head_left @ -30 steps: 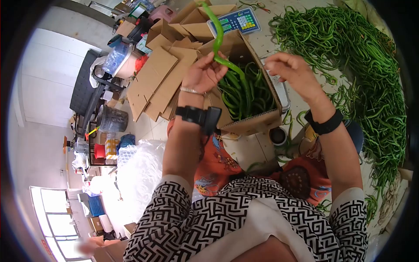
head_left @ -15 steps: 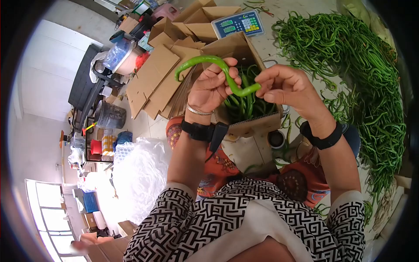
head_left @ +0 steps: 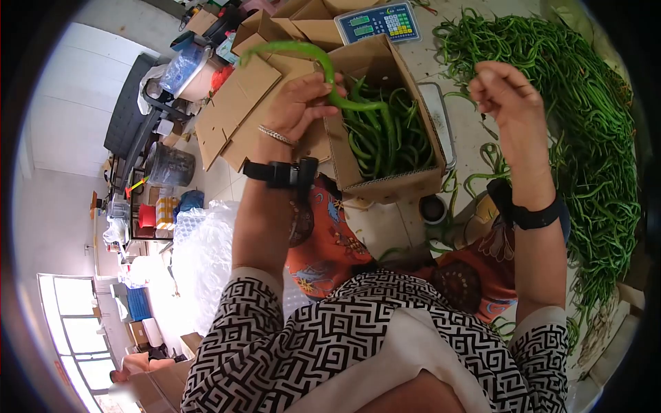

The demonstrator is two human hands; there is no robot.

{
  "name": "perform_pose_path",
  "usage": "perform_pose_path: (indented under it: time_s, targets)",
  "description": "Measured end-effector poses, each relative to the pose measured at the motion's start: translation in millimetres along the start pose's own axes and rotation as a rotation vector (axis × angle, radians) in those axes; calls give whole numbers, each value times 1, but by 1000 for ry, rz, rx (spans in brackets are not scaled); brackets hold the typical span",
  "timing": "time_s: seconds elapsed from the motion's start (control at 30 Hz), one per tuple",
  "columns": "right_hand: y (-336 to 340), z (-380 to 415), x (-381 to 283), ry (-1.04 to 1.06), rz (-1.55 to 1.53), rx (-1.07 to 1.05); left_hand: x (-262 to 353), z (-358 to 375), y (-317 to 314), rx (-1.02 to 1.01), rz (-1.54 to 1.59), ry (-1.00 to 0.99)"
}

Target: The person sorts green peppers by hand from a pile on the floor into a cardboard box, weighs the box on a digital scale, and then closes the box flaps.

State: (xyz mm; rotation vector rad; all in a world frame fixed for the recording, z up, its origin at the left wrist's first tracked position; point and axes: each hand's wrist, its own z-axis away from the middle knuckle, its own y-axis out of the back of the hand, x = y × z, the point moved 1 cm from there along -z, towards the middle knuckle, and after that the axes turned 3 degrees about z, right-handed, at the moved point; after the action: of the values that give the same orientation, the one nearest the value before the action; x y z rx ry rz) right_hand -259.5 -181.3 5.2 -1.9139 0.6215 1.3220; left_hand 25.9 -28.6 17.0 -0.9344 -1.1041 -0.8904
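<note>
A long, curved green chili pepper (head_left: 329, 74) is held in my left hand (head_left: 297, 103), thumb and fingers closed round its middle. One end arches up to the left; the other bends right over the cardboard box (head_left: 392, 187). Inside the box lie several green chili peppers (head_left: 385, 138). Apart from the pepper, my right hand (head_left: 507, 96) is raised to the right of the box, near the big heap of chili peppers (head_left: 585, 124). Its fingers are curled in with their tips bunched; whether anything small is between them I cannot make out.
A weighing scale display (head_left: 377, 24) stands behind the box, and part of the scale's platform (head_left: 441, 120) shows beside it. Flattened cardboard (head_left: 231, 103) leans to the left. Clear plastic sheeting (head_left: 203, 261) lies at lower left. A dark round object (head_left: 433, 208) sits near my feet.
My right hand has left the pepper's end and moved up and to the right. My left hand has moved left and up with the pepper, so more of the box's contents shows.
</note>
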Motion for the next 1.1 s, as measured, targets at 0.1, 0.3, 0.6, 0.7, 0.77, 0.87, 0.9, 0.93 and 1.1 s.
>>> perform_pose_path:
  time_s: [0.1,0.3,0.6,0.7,0.77,0.87,0.9,0.93,1.1]
  targets:
    - [14,-4,-5,-27,-9,160,-11,-14,12,84,-192,49]
    - [14,-5,-6,-62,27,155,-52,-48,11,241,-305,161]
    - [105,10,-57,419,-130,11,-73,-80,-18,-124,-1070,2]
    - [133,89,-113,611,-167,286,-109,-114,10,-328,-1252,167]
    - [187,140,-113,557,-29,512,-107,-112,-15,-381,-1153,627]
    - [241,222,-51,87,355,860,-135,-135,-38,-518,-1500,666]
    - [224,240,-34,-217,556,1080,-137,-136,-49,-353,-1491,571]
    - [251,284,18,-313,390,1120,-143,-145,-53,-386,-1504,568]
    - [234,389,141,-732,317,1269,-157,-232,-11,-406,-1500,-55]
